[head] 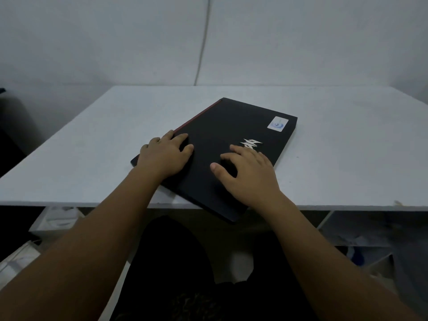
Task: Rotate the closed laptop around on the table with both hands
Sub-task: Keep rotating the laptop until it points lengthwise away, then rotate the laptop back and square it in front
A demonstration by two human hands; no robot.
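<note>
A closed black laptop (pixel 229 126) with a silver logo, a red strip along its left edge and a pale sticker near its far right corner lies skewed on the white table (pixel 92 144). Its near corner sticks out past the table's front edge. My left hand (pixel 165 155) rests palm down on the lid by the left edge, fingers spread. My right hand (pixel 249 173) presses flat on the lid near the logo, fingers apart. Neither hand wraps around the laptop.
A pale wall stands behind the table with a thin cable (pixel 202 42) running down it. Below the front edge are white shelves (pixel 347 228) and bags (pixel 20 258). My dark-clothed lap (pixel 185 274) is under the table edge.
</note>
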